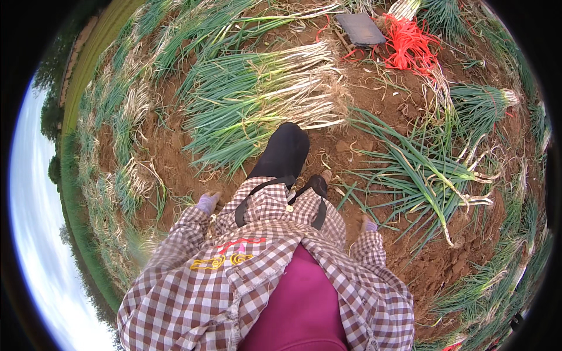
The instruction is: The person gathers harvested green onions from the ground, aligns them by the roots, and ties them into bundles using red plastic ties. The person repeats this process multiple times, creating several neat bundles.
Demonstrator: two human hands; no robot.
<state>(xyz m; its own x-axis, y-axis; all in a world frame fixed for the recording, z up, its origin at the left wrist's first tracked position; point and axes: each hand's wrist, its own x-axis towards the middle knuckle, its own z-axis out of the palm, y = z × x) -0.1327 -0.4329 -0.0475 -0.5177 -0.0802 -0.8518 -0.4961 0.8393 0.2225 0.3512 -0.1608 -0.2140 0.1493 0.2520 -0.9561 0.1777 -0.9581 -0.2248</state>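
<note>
My left hand, in a pale purple glove, hangs by the left side of my checked smock, over brown soil. My right hand, gloved alike and partly hidden by the sleeve, is low on the right beside scattered green onion leaves. Whether either hand holds anything cannot be made out. A broad row of green onions lies in front of my dark-clad leg, white stems and roots towards the right. Loose green onions lie spread at the right, roots outward.
A black flat pad sits at the top beside a tangle of red plastic twine. Tied green onion bundles lie at the right. More green onions cover the ground at the left. My black shoe is on the soil.
</note>
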